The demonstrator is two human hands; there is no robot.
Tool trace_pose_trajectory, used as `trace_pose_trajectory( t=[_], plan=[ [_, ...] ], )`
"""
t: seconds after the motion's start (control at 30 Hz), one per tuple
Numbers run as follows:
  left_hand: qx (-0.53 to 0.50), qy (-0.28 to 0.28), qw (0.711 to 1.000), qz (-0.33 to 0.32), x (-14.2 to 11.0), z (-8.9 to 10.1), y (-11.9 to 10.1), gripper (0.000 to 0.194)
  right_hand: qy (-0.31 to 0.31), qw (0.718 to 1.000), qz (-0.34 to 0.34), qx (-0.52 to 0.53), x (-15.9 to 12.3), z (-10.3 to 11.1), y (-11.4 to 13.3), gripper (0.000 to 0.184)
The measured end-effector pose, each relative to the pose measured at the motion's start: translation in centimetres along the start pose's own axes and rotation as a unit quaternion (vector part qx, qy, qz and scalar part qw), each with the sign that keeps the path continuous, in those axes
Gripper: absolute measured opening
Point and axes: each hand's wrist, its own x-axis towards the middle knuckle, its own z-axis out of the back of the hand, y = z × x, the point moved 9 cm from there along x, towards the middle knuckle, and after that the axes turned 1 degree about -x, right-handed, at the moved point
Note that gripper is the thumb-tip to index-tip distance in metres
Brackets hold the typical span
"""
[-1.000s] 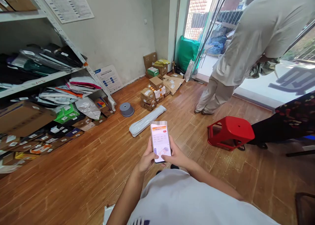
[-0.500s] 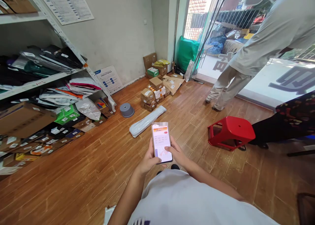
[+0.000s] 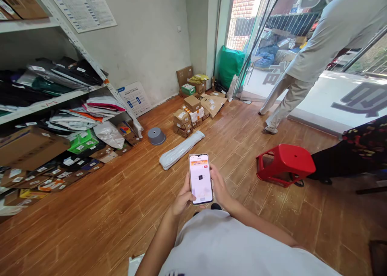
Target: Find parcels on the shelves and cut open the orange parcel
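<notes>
One smartphone [image 3: 200, 179] sits upright between two hands: left hand [image 3: 182, 197] and right hand [image 3: 219, 187] both curl their fingers around its edges. One red stool [image 3: 286, 163] stands to the right, one white wrapped parcel [image 3: 181, 149] ahead. Another person [image 3: 305, 62] stands at the doorway; bare wooden floor [image 3: 90, 219] lies open left.

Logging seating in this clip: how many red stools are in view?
1. The red stool stands on the wooden floor, to the right of the phone held in both hands. Others may sit outside the frame.
</notes>
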Motion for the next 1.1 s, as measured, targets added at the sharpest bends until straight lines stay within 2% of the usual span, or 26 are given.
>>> trace_pose_trajectory(
  t=[0.1, 0.17, 0.3, 0.47, 0.63, 0.77, 0.9, 1.0, 1.1],
  plan=[
    [-0.016, -0.002, 1.000, -0.015, -0.1, 0.1, -0.4, 0.112, 0.014, 0.994, 0.098, -0.051, -1.1, -0.2, 1.6, 0.047],
    [-0.027, -0.006, 0.999, -0.029, -0.1, 0.2, -0.6, 0.111, 0.037, 0.988, 0.128, -0.078, -1.8, -0.6, 1.7, 0.052],
    [-0.039, -0.031, 0.998, -0.037, -0.2, 0.3, -0.7, 0.107, 0.061, 0.982, 0.141, -0.107, -2.6, -0.7, 0.8, 0.058],
    [-0.027, -0.044, 0.998, -0.039, -0.2, 0.2, -0.6, 0.099, 0.068, 0.980, 0.147, -0.116, -2.7, -0.9, 0.8, 0.057],
    [-0.027, -0.034, 0.998, -0.042, -0.1, 0.2, -0.4, 0.097, 0.032, 0.973, 0.186, -0.129, -2.3, -0.1, 1.9, 0.060],
    [0.009, -0.060, 0.998, -0.026, -0.1, 0.4, -0.1, 0.095, 0.024, 0.964, 0.213, -0.159, -2.2, 0.3, 3.0, 0.060],
    [0.030, -0.076, 0.996, -0.025, -0.2, 0.1, -0.3, 0.098, 0.057, 0.946, 0.242, -0.209, -2.1, -0.4, 4.4, 0.058],
    [0.025, -0.063, 0.997, -0.023, -0.2, -0.1, -0.2, 0.098, 0.084, 0.931, 0.254, -0.248, -1.8, -1.2, 5.3, 0.056],
    [0.023, -0.042, 0.999, -0.021, -0.2, -0.3, 0.1, 0.096, 0.085, 0.914, 0.259, -0.299, -1.2, -1.7, 5.7, 0.055]
  ],
)
